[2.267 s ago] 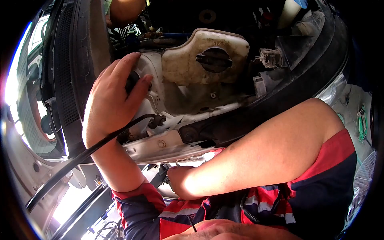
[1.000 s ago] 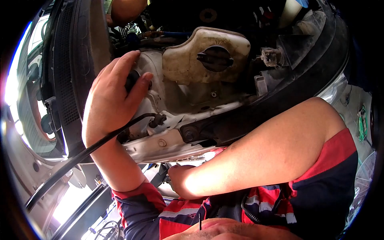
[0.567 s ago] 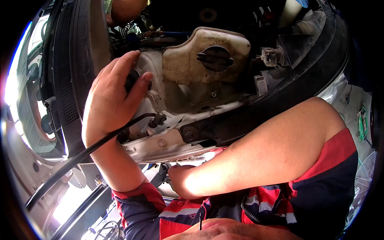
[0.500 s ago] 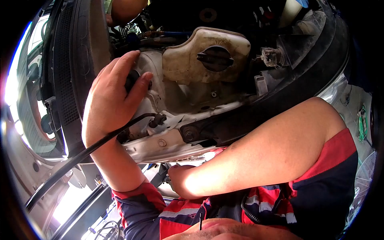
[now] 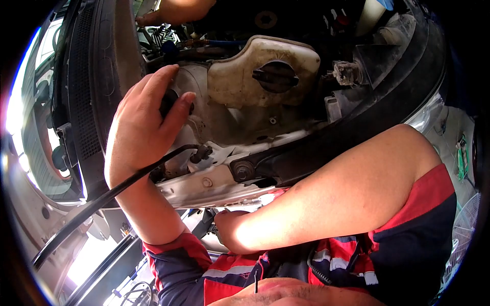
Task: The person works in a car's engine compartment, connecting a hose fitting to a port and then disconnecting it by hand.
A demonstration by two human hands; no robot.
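Observation:
My left hand [image 5: 145, 115] lies over the round strut mount area of the engine bay, fingers stretched out and thumb apart. Beneath its thumb is a dark round part, mostly covered. A black rod [image 5: 127, 178] crosses over my left wrist and ends at a bracket on the fender edge [image 5: 219, 178]. To the right of the fingers stands a yellowed plastic fluid reservoir [image 5: 229, 81] with a black cap [image 5: 275, 76]. My right hand [image 5: 232, 232] is low, beside the outer side of the fender, near small dark parts. Its fingers are hidden.
Another person's hand [image 5: 176, 11] reaches in at the top left of the engine bay. A grey connector [image 5: 347, 73] sits right of the reservoir by the black front trim [image 5: 377, 97]. The windshield cowl [image 5: 87, 86] runs along the left, and a wire fan guard [image 5: 464, 229] stands lower right.
The other person's hand at the top has shifted upward, and more of its fingers show at the left. Both my hands stay where they were.

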